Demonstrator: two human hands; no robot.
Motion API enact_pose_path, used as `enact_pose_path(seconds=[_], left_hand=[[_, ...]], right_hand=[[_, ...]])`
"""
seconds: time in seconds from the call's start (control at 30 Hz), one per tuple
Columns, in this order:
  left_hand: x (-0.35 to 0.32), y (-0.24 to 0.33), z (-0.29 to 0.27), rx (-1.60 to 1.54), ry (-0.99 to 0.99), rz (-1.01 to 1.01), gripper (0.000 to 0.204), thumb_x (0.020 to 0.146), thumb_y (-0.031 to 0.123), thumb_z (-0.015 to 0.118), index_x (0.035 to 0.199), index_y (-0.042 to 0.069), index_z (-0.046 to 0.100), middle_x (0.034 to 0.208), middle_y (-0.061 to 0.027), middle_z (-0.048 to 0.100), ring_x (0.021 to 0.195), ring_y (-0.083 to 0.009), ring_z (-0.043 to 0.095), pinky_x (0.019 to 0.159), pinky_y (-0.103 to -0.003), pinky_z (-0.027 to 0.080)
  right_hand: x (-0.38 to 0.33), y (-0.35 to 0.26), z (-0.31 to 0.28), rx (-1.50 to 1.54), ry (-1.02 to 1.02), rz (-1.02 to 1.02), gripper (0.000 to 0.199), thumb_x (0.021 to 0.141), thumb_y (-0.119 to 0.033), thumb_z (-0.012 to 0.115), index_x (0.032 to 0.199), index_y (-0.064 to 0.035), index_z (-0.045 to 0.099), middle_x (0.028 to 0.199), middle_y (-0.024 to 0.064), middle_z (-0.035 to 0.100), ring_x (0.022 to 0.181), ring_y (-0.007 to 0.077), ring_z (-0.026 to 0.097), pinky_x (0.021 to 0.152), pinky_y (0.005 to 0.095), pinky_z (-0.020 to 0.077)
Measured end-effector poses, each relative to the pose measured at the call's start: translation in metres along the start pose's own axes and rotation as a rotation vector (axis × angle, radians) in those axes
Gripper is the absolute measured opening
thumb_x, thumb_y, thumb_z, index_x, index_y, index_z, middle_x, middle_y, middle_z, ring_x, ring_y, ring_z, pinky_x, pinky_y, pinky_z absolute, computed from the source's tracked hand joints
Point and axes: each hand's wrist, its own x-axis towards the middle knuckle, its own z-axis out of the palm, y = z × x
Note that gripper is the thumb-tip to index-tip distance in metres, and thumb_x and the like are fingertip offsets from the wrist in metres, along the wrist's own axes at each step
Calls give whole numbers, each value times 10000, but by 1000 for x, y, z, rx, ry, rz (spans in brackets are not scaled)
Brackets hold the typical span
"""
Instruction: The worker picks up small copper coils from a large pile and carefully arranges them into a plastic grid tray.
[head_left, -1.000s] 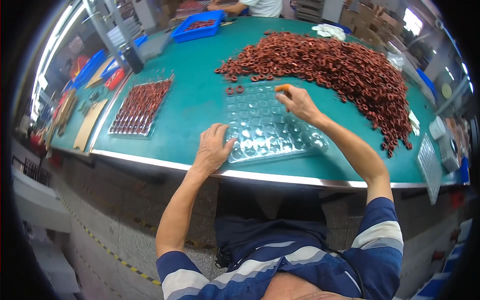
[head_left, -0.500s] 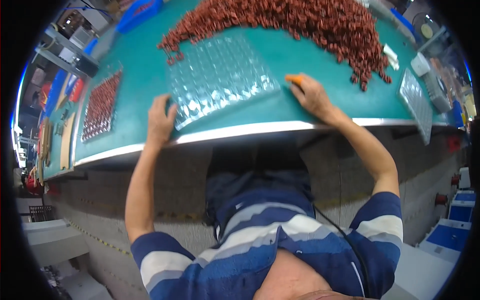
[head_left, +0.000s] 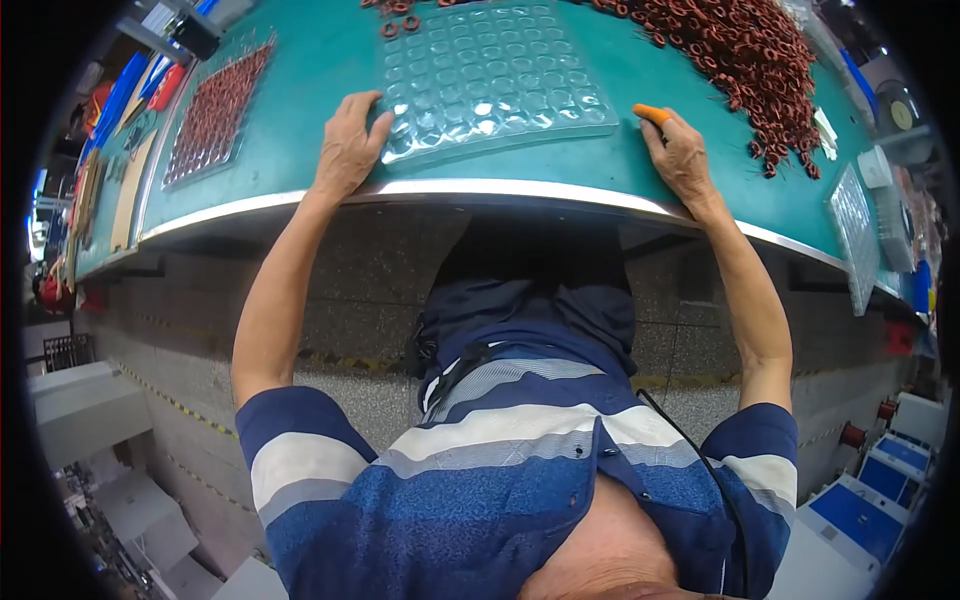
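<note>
A clear plastic tray [head_left: 490, 75] with rows of round pockets lies flat on the green tabletop in front of me; no parts show in its pockets. My left hand [head_left: 352, 142] rests at the tray's near left corner, fingers loosely bent and thumb apart, touching or almost touching the edge. Off the tray's right side is my right hand [head_left: 680, 155], curved with thumb and index finger close to each other and nothing visibly held. An orange finger cover [head_left: 652, 114] sits on its index finger. Small red-brown rings [head_left: 765, 85], seemingly with thin leads, are heaped beyond it.
At the left lies a second clear tray [head_left: 215, 115] filled with red-brown parts. Another clear tray [head_left: 853, 230] overhangs the table's front edge [head_left: 520, 187] at the right. A crumpled white piece [head_left: 826, 134] lies beside the heap. A few loose rings [head_left: 400, 26] sit by the tray's far left.
The whole view has shifted, so table and hands stand higher in the picture. The tray's near edge now runs more nearly parallel to the table edge. Both hands stay beside the tray.
</note>
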Motion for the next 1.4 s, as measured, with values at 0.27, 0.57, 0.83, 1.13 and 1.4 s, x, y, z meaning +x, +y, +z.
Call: enact_pose_path(seconds=[0.27, 0.57, 0.83, 1.13, 1.4], left_hand=[[-5, 7, 2, -27, -36, -41, 328, 881, 153, 578, 1144, -39, 537, 1110, -227, 564, 1035, -402, 540, 901, -433, 427], [-3, 21, 2, -7, -88, -80, 340, 920, 186, 536, 1195, -13, 521, 1148, -220, 542, 1072, -397, 517, 926, -439, 406], [-3, 12, -3, 19, -143, -117, 373, 945, 233, 510, 1235, 0, 498, 1232, -203, 507, 1145, -377, 485, 973, -448, 376], [-11, 18, -3, 6, -178, -132, 424, 891, 176, 602, 1261, 0, 492, 1337, -230, 434, 1231, -399, 414, 1043, -462, 325], [-4, 27, -7, -17, -210, -76, 399, 858, 143, 608, 1210, -13, 506, 1304, -243, 422, 1184, -422, 415, 1009, -494, 335]], right_hand=[[-5, 7, 5, 24, 19, -33, 147, 834, -51, 628, 977, -29, 652, 825, 173, 619, 772, 337, 617, 694, 388, 506], [-6, 4, -11, -4, 15, -27, 139, 840, -51, 605, 966, -9, 649, 825, 115, 602, 787, 289, 612, 702, 368, 517], [1, -1, -7, -26, -7, -12, 158, 829, -37, 619, 979, 5, 647, 804, 117, 597, 765, 286, 607, 689, 370, 515], [0, -5, -6, -46, 7, 16, 179, 817, -25, 633, 993, -1, 655, 791, 128, 585, 718, 299, 593, 636, 379, 500], [-6, -15, -19, -73, -29, 80, 211, 812, 3, 627, 1022, -2, 654, 775, 124, 564, 646, 282, 574, 572, 361, 474]])
